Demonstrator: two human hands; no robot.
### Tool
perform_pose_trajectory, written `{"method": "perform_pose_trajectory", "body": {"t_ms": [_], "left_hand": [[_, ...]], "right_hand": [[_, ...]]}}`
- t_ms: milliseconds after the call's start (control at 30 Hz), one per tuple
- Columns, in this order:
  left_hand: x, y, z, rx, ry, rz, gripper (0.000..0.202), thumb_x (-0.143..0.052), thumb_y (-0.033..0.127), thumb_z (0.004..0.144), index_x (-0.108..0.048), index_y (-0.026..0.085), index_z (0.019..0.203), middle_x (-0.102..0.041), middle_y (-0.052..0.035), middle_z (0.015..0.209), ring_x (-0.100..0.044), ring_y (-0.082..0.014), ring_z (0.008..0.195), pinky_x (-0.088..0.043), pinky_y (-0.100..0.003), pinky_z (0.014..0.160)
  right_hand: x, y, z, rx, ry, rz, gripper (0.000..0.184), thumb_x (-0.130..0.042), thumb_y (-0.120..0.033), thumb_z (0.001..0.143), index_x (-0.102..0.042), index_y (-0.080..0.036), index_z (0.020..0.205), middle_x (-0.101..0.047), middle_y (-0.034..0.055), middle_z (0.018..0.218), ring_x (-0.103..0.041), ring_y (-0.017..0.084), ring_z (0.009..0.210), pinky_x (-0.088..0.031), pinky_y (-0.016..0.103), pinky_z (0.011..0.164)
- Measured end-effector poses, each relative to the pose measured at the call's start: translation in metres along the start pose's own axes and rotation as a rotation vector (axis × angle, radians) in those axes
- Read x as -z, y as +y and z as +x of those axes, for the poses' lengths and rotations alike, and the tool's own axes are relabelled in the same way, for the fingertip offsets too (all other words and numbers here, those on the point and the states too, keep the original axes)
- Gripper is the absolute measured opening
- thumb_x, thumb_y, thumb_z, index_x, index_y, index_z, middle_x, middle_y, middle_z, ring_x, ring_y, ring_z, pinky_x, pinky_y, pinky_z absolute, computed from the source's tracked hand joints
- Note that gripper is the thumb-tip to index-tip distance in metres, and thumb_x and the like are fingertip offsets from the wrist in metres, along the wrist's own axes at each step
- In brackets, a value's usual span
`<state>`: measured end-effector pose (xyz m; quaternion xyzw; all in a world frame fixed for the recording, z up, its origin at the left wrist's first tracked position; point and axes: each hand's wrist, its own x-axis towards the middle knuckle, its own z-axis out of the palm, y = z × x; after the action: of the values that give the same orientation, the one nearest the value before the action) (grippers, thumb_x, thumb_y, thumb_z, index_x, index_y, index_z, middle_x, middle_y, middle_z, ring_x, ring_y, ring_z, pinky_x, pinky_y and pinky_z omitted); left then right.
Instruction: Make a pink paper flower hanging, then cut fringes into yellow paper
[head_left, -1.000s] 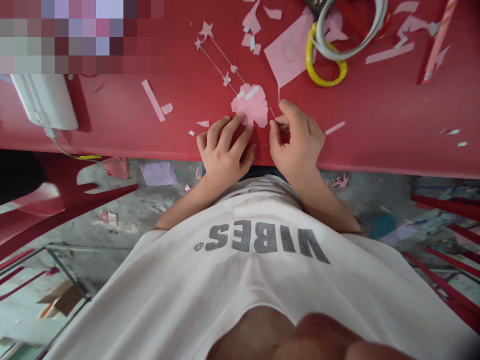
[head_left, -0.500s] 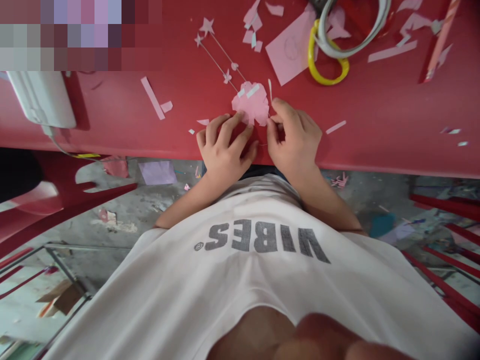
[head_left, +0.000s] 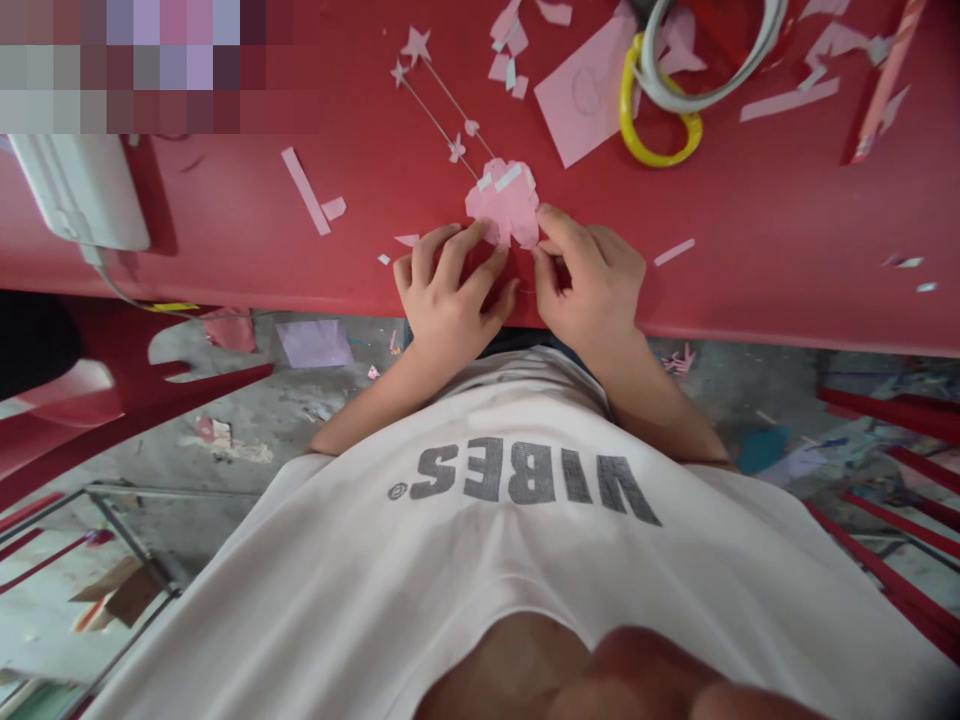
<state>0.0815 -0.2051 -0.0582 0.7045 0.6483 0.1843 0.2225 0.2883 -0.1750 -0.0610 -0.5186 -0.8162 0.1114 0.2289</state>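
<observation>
L hand [head_left: 450, 285] tips on pink ppr cutout [head_left: 512, 208], R hand [head_left: 598, 283] adj.

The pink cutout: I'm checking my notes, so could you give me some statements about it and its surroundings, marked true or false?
1. The left hand has fingertips on the pink cutout. True.
2. The right hand is on the striped pencil. False: it is at the cutout's right edge.
3. Two strings meet the cutout at its near edge. False: they meet it at its far edge.
4. A yellow handle lies to the right of the cutout. True.
</observation>
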Motion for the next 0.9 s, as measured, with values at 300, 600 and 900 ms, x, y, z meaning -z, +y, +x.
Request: {"method": "perform_pose_trajectory", "body": {"t_ms": [300,600,900], "left_hand": [[-0.0014,-0.002,-0.0011,-0.025,0.009,0.045,0.04,-0.071,0.05,0.103,-0.077,0.037,0.14,-0.066,-0.0073,0.165,-0.054,-0.0455,0.158,-0.034,-0.068,0.129],[-0.0011,-0.0015,-0.0014,-0.022,0.004,0.041,0.039,-0.071,0.049,0.103,-0.077,0.037,0.14,-0.066,-0.0078,0.166,-0.053,-0.046,0.158,-0.035,-0.069,0.128],[-0.0018,-0.0037,-0.001,-0.047,0.014,0.062,0.039,-0.07,0.049,0.103,-0.077,0.037,0.139,-0.067,-0.0075,0.164,-0.055,-0.0451,0.156,-0.035,-0.07,0.128]], "right_hand": [[0.0009,-0.004,0.0014,-0.072,-0.099,-0.02,0.048,-0.032,-0.033,0.12,-0.063,-0.017,0.153,-0.079,0.0101,0.103,-0.073,0.027,0.099,-0.058,0.049,0.1],[-0.0062,-0.0044,-0.001,-0.097,-0.087,-0.013,0.05,-0.028,-0.036,0.121,-0.065,-0.019,0.151,-0.076,0.0106,0.102,-0.072,0.028,0.099,-0.056,0.05,0.099],[-0.0016,-0.0026,0.0004,-0.027,-0.081,-0.059,0.049,-0.03,-0.032,0.121,-0.067,-0.019,0.15,-0.075,0.0086,0.096,-0.071,0.026,0.093,-0.057,0.047,0.091]]}}
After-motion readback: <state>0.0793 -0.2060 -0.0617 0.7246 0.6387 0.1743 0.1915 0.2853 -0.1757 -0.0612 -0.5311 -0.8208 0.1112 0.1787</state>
